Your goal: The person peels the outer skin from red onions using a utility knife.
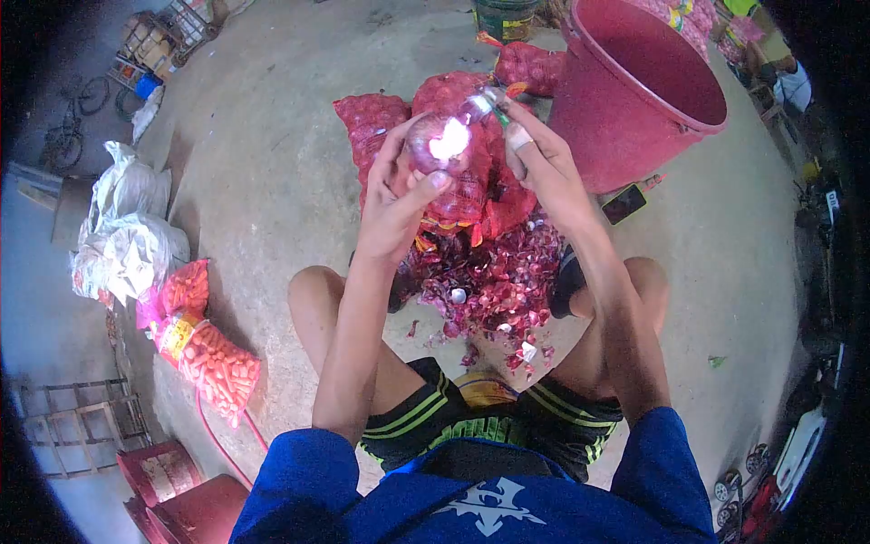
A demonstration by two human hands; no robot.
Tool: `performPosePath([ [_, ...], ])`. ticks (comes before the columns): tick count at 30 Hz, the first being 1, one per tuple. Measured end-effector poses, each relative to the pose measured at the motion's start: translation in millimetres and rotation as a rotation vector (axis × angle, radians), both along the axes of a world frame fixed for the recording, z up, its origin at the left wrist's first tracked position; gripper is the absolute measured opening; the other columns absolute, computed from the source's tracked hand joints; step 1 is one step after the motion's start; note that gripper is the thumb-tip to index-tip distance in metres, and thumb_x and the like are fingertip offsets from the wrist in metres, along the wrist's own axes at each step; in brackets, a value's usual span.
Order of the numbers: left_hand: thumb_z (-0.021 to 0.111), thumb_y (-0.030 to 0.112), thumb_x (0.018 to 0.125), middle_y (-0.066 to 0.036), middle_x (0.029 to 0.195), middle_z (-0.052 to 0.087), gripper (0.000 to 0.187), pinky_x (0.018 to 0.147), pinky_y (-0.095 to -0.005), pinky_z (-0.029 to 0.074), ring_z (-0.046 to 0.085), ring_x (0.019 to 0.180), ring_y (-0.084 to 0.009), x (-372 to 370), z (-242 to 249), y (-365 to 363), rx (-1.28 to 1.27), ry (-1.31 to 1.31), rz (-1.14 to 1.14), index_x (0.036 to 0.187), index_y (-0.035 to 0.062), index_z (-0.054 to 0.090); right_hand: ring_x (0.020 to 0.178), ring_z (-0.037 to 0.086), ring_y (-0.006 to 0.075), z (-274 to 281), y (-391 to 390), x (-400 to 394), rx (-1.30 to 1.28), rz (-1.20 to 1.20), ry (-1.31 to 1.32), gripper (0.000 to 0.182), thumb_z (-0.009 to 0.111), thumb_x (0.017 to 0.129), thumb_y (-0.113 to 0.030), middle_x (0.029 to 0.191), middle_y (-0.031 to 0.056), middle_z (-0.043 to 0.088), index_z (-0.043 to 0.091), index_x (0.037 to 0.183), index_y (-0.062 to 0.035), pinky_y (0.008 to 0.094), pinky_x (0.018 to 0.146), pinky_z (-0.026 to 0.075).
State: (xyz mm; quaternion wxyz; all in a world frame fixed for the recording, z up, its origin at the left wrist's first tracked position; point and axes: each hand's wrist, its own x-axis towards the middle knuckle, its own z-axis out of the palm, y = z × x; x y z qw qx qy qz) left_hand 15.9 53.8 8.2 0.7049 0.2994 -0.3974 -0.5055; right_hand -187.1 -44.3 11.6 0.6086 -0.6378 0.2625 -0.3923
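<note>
My left hand [394, 186] is closed round a red onion [430, 145], held up in front of me; glare whitens its peeled side. My right hand [544, 159], with white wrapping on one finger, grips what looks like a small knife [498, 115] with a bit of green. The knife is mostly hidden by the fingers. A piece of onion skin [473, 110] hangs between the knife and the onion. Red mesh sacks of onions [449, 91] stand just behind the hands. Below lies a heap of onion skins [494, 281] on the floor between my feet.
A large red tub [598, 127] stands at the right, with a phone [624, 205] on the floor beside it. A dark green bucket [506, 20] is behind. To the left are white sacks [136, 245] and a bag of carrots [217, 363]. Red stools [195, 508] sit lower left.
</note>
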Motion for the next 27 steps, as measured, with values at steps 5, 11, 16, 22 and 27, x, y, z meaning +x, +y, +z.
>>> performPosePath([
  [5, 0.073, 0.000, 0.095, -0.011, 0.146, 0.057, 0.075, 0.106, -0.0414, 0.057, 0.063, 0.128, -0.0241, 3, 5, -1, 0.135, 0.247, -0.058, 0.160, 0.0038, 0.037, 0.071, 0.039, 0.0044, 0, 9, 3, 0.004, 0.034, -0.094, 0.051, 0.054, 0.113, -0.026, 0.079, -0.0079, 0.042, 0.049, 0.160, -0.0075, 0.0226, 0.062, 0.032],
  [11, 0.074, 0.000, 0.095, -0.011, 0.149, 0.054, 0.078, 0.105, -0.0421, 0.059, 0.067, 0.124, -0.0264, -1, -3, -6, 0.140, 0.120, 0.103, 0.162, 0.0075, 0.034, 0.072, 0.041, 0.0044, -9, 15, 11, -0.080, 0.071, -0.065, 0.051, 0.054, 0.113, -0.026, 0.082, -0.0076, 0.046, 0.049, 0.160, -0.0078, 0.0221, 0.062, 0.032],
  [16, 0.072, 0.015, 0.101, -0.009, 0.147, 0.059, 0.068, 0.099, -0.0361, 0.058, 0.066, 0.125, -0.0254, 2, -7, -6, 0.065, 0.106, 0.048, 0.161, 0.0143, 0.039, 0.069, 0.040, 0.0032, -6, 4, 5, 0.093, 0.020, -0.181, 0.051, 0.051, 0.114, -0.027, 0.079, -0.0063, 0.045, 0.046, 0.162, -0.0122, 0.0211, 0.057, 0.030],
  [22, 0.073, 0.020, 0.102, -0.008, 0.142, 0.063, 0.061, 0.101, -0.0351, 0.056, 0.065, 0.127, -0.0240, 14, -13, -2, 0.003, 0.338, -0.089, 0.154, 0.0109, 0.045, 0.068, 0.041, 0.0035, -5, -9, -3, 0.348, -0.105, -0.312, 0.054, 0.052, 0.113, -0.026, 0.079, -0.0045, 0.049, 0.042, 0.164, -0.0126, 0.0213, 0.056, 0.031],
  [27, 0.072, 0.020, 0.103, -0.007, 0.139, 0.066, 0.053, 0.102, -0.0351, 0.056, 0.065, 0.129, -0.0245, 21, -14, -2, 0.069, 0.350, -0.002, 0.150, 0.0105, 0.050, 0.073, 0.052, 0.0070, -15, -13, 0, 0.004, -0.158, 0.123, 0.055, 0.056, 0.109, -0.020, 0.086, -0.0001, 0.060, 0.044, 0.162, -0.0091, 0.0253, 0.061, 0.043],
])
